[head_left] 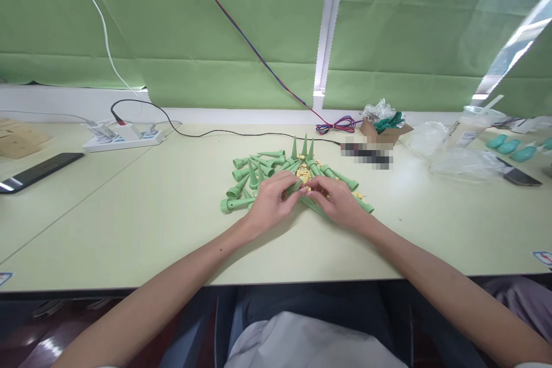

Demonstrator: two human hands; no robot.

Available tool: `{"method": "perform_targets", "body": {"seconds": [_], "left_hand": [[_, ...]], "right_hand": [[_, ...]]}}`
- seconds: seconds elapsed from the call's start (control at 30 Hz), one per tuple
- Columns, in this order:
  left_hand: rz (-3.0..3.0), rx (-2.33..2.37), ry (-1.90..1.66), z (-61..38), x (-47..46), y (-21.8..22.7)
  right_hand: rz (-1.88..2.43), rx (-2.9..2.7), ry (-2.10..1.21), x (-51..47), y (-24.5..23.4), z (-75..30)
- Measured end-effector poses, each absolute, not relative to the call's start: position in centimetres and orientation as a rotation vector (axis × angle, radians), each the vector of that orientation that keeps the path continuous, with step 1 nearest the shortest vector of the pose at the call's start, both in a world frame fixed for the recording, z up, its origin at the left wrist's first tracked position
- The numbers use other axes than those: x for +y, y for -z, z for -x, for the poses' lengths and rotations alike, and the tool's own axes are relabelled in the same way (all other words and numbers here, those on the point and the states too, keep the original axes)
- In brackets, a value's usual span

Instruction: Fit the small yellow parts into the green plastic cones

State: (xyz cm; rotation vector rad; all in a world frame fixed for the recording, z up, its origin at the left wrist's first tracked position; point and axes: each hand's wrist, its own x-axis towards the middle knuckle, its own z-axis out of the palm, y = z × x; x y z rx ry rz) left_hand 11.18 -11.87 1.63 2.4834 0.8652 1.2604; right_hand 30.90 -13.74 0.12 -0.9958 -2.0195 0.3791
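At your worktop's (172, 230) left edge: brown flat pieces (21, 138), then a dark slab-like device (43, 171) just in front. Next, a white power strip (123, 140) near the far edge; a black cable (241, 134) runs right from it. Mid-worktop, your green cones (237, 203) lie in a loose pile, a few standing point-up. Your left hand (272, 198) is at the pile's near side, fingers pinching one green cone (294, 187). Yellow bits (304, 172) sit in the middle of the pile. Your right hand (338, 198) meets the left, fingers bunched at the cone's end; can't tell if they pinch anything. Another cone (317, 207) lies under it. Toward the far edge: coiled red-blue wires (328, 127), then a small cardboard box (383, 135). Toward the far right corner: cup with straw (468, 129), clear bag (466, 167), teal pieces (524, 153).
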Motion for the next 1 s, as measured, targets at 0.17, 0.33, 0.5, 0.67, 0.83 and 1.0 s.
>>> {"method": "perform_targets", "body": {"seconds": [0.17, 0.33, 0.5, 0.67, 0.83, 1.0], "left_hand": [[-2.489, 0.88, -1.255, -11.16, -11.86, -1.61], [-2.495, 0.875, -1.238, -11.19, -11.81, -1.53], [-2.504, 0.853, -1.244, -11.12, -11.74, -1.4], [-2.506, 0.85, -1.219, -11.1, -11.77, -1.49], [-2.502, 0.851, -1.194, -11.08, -11.78, -1.54], [-2.498, 0.864, -1.17, -11.05, -11.76, -1.54]], "right_hand": [[1.008, -2.025, -0.388, -13.82, -0.18, -30.88], [1.017, -2.027, -0.407, -13.85, -0.24, -30.86], [1.02, -2.033, -0.414, -13.81, -0.29, -30.86], [1.029, -2.039, -0.424, -13.9, -0.17, -30.93], [1.048, -2.053, -0.421, -13.83, -0.16, -30.95], [1.049, -2.066, -0.409, -13.72, -0.16, -30.95]]}}
